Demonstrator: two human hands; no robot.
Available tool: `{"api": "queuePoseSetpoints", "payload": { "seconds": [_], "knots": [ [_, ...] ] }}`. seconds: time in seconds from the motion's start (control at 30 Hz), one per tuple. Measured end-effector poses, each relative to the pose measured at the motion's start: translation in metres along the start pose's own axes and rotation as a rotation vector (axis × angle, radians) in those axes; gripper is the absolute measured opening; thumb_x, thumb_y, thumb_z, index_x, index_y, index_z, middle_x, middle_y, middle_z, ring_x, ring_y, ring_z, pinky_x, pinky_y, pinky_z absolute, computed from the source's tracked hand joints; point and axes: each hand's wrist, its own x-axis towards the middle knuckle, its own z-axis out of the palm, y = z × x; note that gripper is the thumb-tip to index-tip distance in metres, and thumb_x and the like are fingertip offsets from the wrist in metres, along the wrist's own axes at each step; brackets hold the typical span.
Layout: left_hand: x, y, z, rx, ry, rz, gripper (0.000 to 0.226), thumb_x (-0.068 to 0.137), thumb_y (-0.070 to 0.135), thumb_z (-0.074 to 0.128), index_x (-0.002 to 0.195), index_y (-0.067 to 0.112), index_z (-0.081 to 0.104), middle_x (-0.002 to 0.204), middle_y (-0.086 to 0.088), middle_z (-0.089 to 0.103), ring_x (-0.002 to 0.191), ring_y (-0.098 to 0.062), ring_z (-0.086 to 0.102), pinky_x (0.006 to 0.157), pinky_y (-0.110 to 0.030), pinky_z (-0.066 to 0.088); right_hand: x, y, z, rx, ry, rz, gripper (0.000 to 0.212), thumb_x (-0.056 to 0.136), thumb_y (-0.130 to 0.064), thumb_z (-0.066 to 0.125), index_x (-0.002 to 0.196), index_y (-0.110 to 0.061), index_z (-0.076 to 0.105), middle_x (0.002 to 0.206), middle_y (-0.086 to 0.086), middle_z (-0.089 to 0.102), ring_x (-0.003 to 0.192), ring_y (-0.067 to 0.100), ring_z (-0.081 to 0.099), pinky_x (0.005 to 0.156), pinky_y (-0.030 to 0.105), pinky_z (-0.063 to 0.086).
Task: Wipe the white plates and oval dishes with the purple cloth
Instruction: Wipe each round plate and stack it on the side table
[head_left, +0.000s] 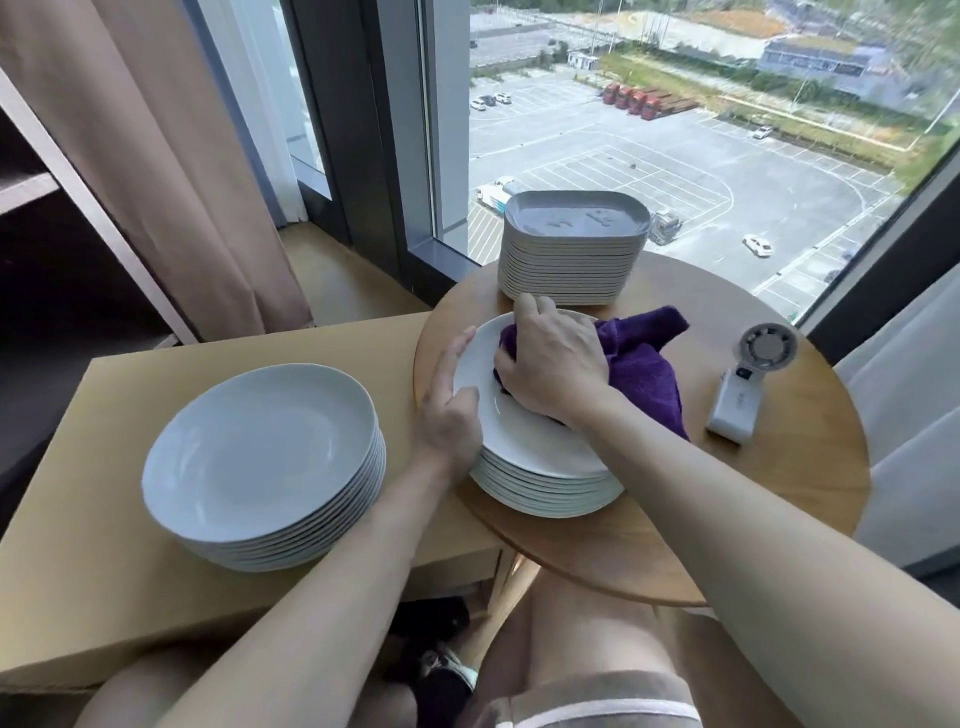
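1. Round table (737, 525): wooden, set by the window. It carries 2 stacks, the cloth and the fan.
2. Side table (93, 571): pale wood, rectangular, butted against the round table's left edge.
3. Left plate stack (260, 457): white round plates on the side table, well apart from both hands.
4. Near plate stack (545, 491): white round plates at the round table's left edge. The top plate (524, 441) lies level on it.
5. Dish stack (571, 260): white oval dishes at the far edge of the round table, just behind the near plate stack.
6. Purple cloth (644, 364): bunched on the top plate, with its free end trailing right onto the round table.
7. Right hand (550, 364): fingers curled around the purple cloth, pressing it onto the top plate.
8. Left hand (447, 415): clamps the top plate's left rim, thumb on top, forefinger along the edge.
9. Handheld fan (748, 379): white, lying flat to the right of the purple cloth, not touching it.
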Motion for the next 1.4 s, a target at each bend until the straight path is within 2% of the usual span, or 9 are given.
{"api": "queuePoseSetpoints", "payload": {
  "seconds": [0.13,0.3,0.43,0.6,0.93,1.07,1.2,1.3,1.4],
  "knots": [
    [0.000,-0.001,0.001,0.025,0.011,0.024,0.054,0.097,0.027,0.031,0.147,0.027,0.050,0.147,0.008,0.054,0.136,-0.011,0.048,0.118,-0.041,0.037,-0.006,-0.004,-0.004,0.045,-0.037,-0.025,0.027,0.092,-0.044,0.051,0.097,-0.021,0.038,0.106,0.003,0.059,0.094,0.031,0.062,0.084,0.044,0.042],
    [0.003,0.000,-0.005,0.141,-0.032,0.001,0.062,0.090,0.030,0.030,0.149,0.037,0.045,0.146,0.018,0.047,0.137,-0.004,0.041,0.113,-0.022,0.031,-0.020,-0.013,-0.011,0.119,-0.103,-0.077,0.026,0.091,-0.044,0.052,0.094,-0.023,0.036,0.099,-0.004,0.052,0.087,0.025,0.056,0.079,0.040,0.036],
    [0.005,0.002,-0.006,0.198,-0.059,-0.019,0.065,0.089,0.028,0.030,0.152,0.037,0.042,0.156,0.010,0.044,0.141,-0.008,0.039,0.119,-0.029,0.031,-0.041,-0.015,-0.019,0.170,-0.153,-0.097,0.030,0.091,-0.046,0.054,0.087,-0.025,0.034,0.083,-0.009,0.044,0.074,0.022,0.048,0.073,0.038,0.035],
    [0.007,0.000,-0.008,0.277,-0.106,-0.046,0.061,0.098,0.019,0.030,0.155,0.042,0.035,0.155,0.004,0.045,0.132,-0.014,0.044,0.112,-0.027,0.034,-0.066,0.001,-0.036,0.217,-0.220,-0.075,0.029,0.091,-0.049,0.055,0.085,-0.028,0.036,0.084,-0.011,0.048,0.083,0.025,0.053,0.079,0.042,0.045],
    [0.003,0.006,-0.004,0.367,-0.012,-0.072,0.054,0.107,0.016,0.031,0.159,0.029,0.027,0.154,0.000,0.046,0.133,-0.020,0.049,0.100,-0.024,0.038,-0.094,0.002,-0.034,0.262,0.208,0.035,0.027,0.087,-0.049,0.063,0.085,-0.026,0.049,0.088,-0.010,0.055,0.073,0.021,0.042,0.076,0.030,0.033],
    [0.000,0.009,-0.003,0.359,0.059,-0.038,0.040,0.103,0.013,0.036,0.139,0.023,0.053,0.123,0.001,0.066,0.109,-0.021,0.062,0.089,-0.032,0.052,-0.093,-0.004,-0.029,0.245,0.312,0.030,0.025,0.084,-0.045,0.066,0.082,-0.026,0.049,0.083,-0.010,0.056,0.068,0.015,0.034,0.073,0.030,0.035],
    [-0.001,0.013,-0.005,0.417,0.058,0.017,0.036,0.101,0.012,0.037,0.124,0.026,0.061,0.106,0.007,0.068,0.095,-0.017,0.063,0.082,-0.035,0.055,-0.095,-0.004,-0.026,0.277,0.383,0.011,0.023,0.081,-0.047,0.060,0.088,-0.026,0.054,0.087,-0.010,0.059,0.073,0.008,0.025,0.076,0.029,0.037],
    [0.008,0.016,-0.008,0.533,0.030,0.024,0.037,0.100,0.012,0.037,0.124,0.021,0.063,0.113,-0.001,0.067,0.101,-0.024,0.062,0.089,-0.042,0.055,-0.094,-0.006,-0.028,0.313,0.390,-0.013,0.024,0.082,-0.045,0.061,0.092,-0.023,0.058,0.089,-0.007,0.061,0.072,0.014,0.044,0.081,0.033,0.040],
    [0.016,0.020,-0.011,0.641,0.019,0.025,0.038,0.103,0.013,0.038,0.131,0.018,0.062,0.123,-0.006,0.060,0.110,-0.025,0.058,0.095,-0.038,0.051,-0.095,-0.010,-0.031,0.345,0.402,-0.022,0.026,0.082,-0.044,0.061,0.092,-0.020,0.060,0.089,-0.005,0.062,0.074,0.020,0.055,0.081,0.035,0.040]
  ]
}}
